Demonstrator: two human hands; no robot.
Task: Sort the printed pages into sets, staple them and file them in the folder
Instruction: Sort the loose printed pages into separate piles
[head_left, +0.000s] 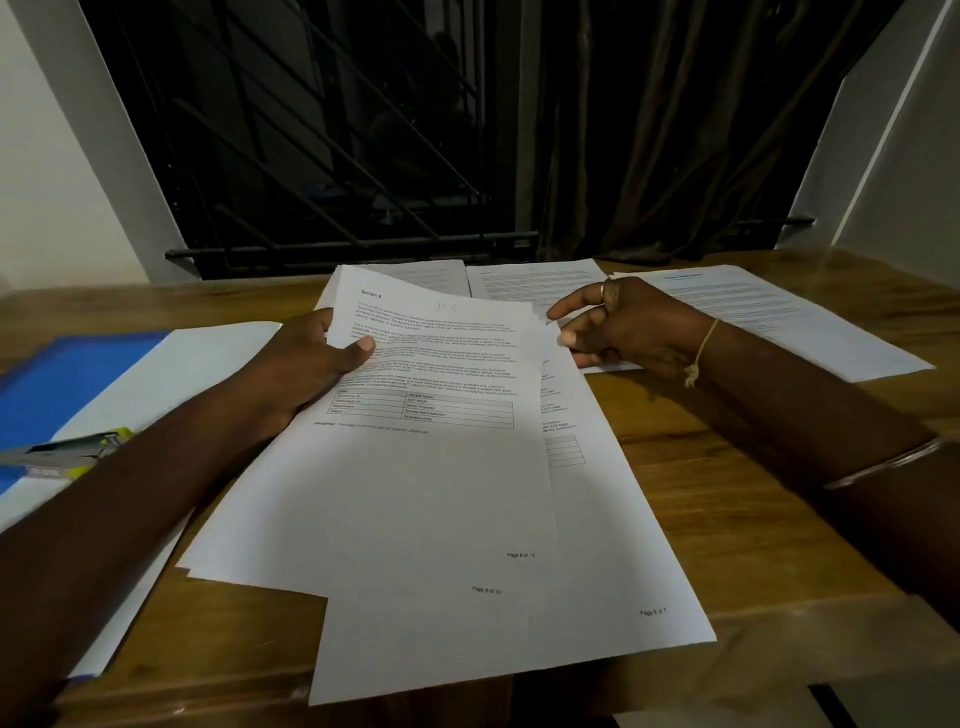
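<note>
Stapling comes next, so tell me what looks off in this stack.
The stack held by the left hand is fanned askew, edges unaligned. Its lowest sheet has a footer ending "of 7", while two sheets above read "of 10", so sets look mixed.

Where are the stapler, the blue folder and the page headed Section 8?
stapler (78, 447), head view, on its metal top arm.
blue folder (67, 382), head view, on its bare blue surface.
Section 8 page (415, 493), head view, on its blank lower half.
</note>
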